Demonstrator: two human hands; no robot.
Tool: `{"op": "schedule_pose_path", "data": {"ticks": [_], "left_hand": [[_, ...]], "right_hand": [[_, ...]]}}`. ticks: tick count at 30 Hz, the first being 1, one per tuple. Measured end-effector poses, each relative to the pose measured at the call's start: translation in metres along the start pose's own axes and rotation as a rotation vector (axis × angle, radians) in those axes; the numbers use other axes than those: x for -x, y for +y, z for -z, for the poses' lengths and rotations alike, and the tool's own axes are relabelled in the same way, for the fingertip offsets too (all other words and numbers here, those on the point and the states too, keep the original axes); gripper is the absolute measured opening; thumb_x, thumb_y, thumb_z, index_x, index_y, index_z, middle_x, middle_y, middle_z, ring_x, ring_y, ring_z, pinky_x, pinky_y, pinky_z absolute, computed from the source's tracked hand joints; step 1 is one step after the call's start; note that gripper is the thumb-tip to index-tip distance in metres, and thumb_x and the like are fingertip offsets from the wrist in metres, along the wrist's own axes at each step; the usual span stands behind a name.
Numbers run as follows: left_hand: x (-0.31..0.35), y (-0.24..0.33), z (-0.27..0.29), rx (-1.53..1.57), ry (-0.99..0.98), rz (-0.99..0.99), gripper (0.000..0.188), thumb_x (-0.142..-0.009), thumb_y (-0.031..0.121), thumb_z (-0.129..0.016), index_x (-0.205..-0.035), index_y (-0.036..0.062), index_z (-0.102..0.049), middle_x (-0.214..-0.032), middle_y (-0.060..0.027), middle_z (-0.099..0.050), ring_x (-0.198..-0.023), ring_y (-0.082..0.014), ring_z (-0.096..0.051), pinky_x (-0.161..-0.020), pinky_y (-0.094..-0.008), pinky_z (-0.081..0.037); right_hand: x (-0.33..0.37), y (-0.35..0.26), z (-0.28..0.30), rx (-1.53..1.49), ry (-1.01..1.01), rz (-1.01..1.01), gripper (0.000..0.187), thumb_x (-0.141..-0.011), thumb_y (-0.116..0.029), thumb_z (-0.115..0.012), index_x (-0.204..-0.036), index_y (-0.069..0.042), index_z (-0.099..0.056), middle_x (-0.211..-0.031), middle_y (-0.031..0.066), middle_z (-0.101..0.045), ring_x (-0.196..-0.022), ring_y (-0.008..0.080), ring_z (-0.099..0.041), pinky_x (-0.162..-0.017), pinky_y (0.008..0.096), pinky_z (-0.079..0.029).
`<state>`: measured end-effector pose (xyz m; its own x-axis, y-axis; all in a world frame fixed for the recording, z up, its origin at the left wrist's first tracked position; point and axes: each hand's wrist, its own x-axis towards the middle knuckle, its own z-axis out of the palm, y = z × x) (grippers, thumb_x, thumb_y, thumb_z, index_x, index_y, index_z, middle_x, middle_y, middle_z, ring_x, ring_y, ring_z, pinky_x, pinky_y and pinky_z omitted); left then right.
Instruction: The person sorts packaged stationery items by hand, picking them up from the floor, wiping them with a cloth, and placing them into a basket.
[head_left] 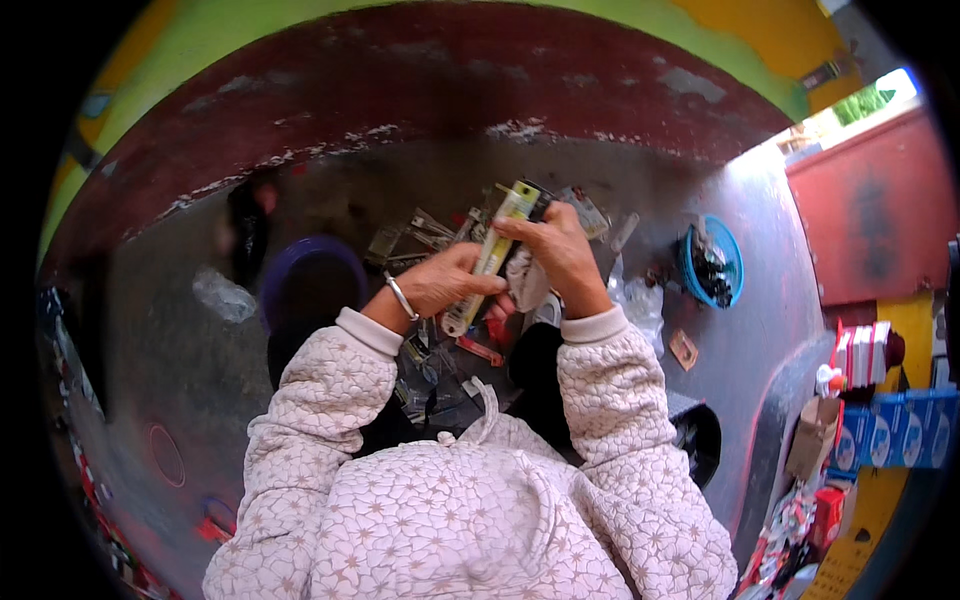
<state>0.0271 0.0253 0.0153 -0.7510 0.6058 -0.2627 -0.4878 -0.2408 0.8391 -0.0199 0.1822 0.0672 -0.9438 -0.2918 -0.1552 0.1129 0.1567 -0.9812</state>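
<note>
Above grey floor [190, 360], a slim yellow-labelled pack [492, 254] is being handled, held by fingers [486, 285] of left hand [432, 285] and right hand [562, 255], steady support seemingly required next

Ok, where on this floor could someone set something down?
Bare floor: nearer than the leftmost clear bag, left of the left sleeve; also nearer than the blue basket, right of the brown piece. Crowded: the middle, packaging scattered beneath the yellow package.

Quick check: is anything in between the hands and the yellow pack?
Nothing visible: the left hand and right hand both grip the yellow pack directly. The blue basket stands off to the right, out of the way.
</note>
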Motion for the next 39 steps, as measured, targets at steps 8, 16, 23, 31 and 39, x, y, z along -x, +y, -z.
{"op": "schedule_pose_path", "data": {"ticks": [8, 16, 23, 31, 39], "left_hand": [[0.018, 0.026, 0.021, 0.123, 0.346, -0.274, 0.017, -0.087, 0.015, -0.052, -0.095, 0.0007, -0.048, -0.073, -0.0054, -0.058, -0.058, -0.0104, -0.054, -0.053, -0.0214, -0.047], [0.002, -0.004, -0.001, 0.202, 0.175, -0.061, 0.016, -0.086, 0.013, -0.053, -0.096, 0.0032, -0.046, -0.077, -0.0060, -0.058, -0.063, -0.0134, -0.059, -0.057, -0.0260, -0.051], [0.029, 0.005, -0.016, 0.044, 0.079, 0.017, 0.033, -0.085, 0.011, -0.052, -0.114, 0.0021, -0.039, -0.077, -0.0078, -0.057, -0.062, -0.0135, -0.059, -0.055, -0.0262, -0.050], [0.013, 0.007, 0.000, 0.174, 0.198, -0.143, 0.021, -0.089, 0.011, -0.049, -0.107, 0.0037, -0.042, -0.081, -0.0081, -0.058, -0.065, -0.0125, -0.060, -0.058, -0.0248, -0.054], [0.010, 0.004, 0.000, 0.182, 0.117, -0.128, 0.028, -0.087, 0.016, -0.054, -0.109, 0.0028, -0.042, -0.082, -0.0067, -0.059, -0.070, -0.0123, -0.060, -0.066, -0.0249, -0.053]], "right_hand": [[-0.001, 0.011, 0.120, -0.672, 0.333, -0.083, 0.021, -0.078, -0.019, -0.063, -0.088, -0.001, -0.059, -0.063, 0.0063, -0.056, -0.058, 0.0156, -0.055, -0.052, 0.0268, -0.045], [0.005, 0.018, 0.034, -0.091, 0.506, 0.361, 0.009, -0.073, -0.006, -0.060, -0.082, -0.005, -0.060, -0.075, 0.0044, -0.057, -0.067, 0.0150, -0.056, -0.064, 0.0274, -0.045], [-0.015, 0.027, -0.016, 0.807, 0.346, 0.946, 0.012, -0.072, -0.004, -0.058, -0.083, -0.009, -0.056, -0.072, 0.0071, -0.051, -0.072, 0.0245, -0.056, -0.056, 0.0347, -0.046], [-0.044, 0.039, 0.077, -0.022, 0.673, 0.341, 0.020, -0.084, -0.019, -0.058, -0.086, 0.001, -0.060, -0.069, 0.0029, -0.055, -0.061, 0.0090, -0.050, -0.055, 0.0240, -0.041], [-0.018, 0.020, 0.001, -0.301, -0.208, -0.188, 0.023, -0.078, -0.015, -0.063, -0.086, 0.006, -0.061, -0.073, 0.0076, -0.061, -0.059, 0.0104, -0.056, -0.054, 0.0229, -0.046]]}}
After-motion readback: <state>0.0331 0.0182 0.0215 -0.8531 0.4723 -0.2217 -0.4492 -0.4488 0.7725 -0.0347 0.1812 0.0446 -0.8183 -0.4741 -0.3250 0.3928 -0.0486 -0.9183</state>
